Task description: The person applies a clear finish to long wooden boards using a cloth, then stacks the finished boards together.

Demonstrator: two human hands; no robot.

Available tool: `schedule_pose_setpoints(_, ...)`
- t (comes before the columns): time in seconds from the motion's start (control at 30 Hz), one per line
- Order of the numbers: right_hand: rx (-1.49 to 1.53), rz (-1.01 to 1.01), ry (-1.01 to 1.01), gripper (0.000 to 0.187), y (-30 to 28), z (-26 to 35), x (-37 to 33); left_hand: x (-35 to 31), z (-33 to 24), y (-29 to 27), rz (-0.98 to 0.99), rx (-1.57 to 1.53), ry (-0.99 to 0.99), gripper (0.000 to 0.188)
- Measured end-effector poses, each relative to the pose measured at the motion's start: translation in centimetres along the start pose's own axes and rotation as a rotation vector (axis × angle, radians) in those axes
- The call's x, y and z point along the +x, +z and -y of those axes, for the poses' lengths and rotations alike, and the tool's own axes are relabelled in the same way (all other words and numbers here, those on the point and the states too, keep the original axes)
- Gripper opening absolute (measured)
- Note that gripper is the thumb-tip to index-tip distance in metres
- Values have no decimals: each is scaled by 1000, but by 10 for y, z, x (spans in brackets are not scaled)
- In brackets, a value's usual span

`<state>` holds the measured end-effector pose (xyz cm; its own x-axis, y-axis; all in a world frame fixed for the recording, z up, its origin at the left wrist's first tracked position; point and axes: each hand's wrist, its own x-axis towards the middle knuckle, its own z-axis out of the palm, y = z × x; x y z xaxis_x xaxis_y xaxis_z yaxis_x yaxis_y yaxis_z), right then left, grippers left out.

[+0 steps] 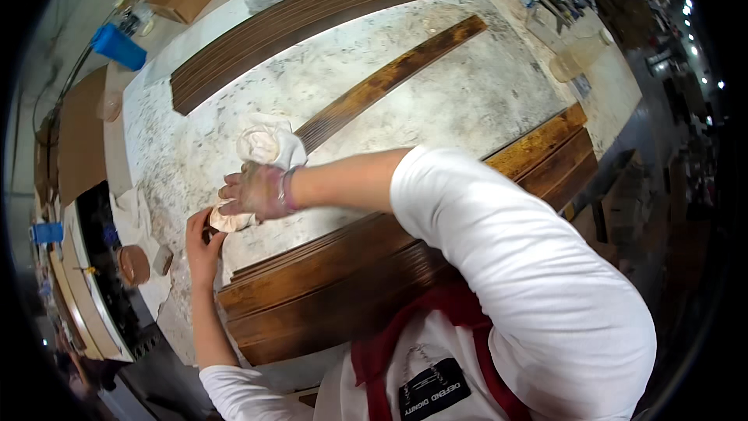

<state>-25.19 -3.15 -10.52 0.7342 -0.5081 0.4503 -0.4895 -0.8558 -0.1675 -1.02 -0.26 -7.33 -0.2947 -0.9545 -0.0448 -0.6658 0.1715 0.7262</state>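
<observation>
Two hands at the near stack's left end: gloved right hand [253, 191] clutches a stained rag [231, 221], bare left hand [202, 245] grips the stained plank [312, 265] end on the table [467, 101]. Looks mid-staining; next wipe probably needs even strokes along grain.

The rag [231, 219] is small, white and stained brown. It is scrunched up and lies at the left end of the plank stack [374, 281]. The planks are long, dark brown and shiny, lying flat on the desk [436, 101].
</observation>
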Motion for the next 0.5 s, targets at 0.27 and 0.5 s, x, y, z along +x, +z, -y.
schedule_pose_setpoints(0.27, -153, 17, 1356, 33, -235, -204, -291, 2, -21, -3, 59, 161, -22, 50)
schedule_pose_setpoints(0.5, -75, -30, 1101, 37, -206, -135, -212, 93, -123, 72, 139, 501, 397, 56)
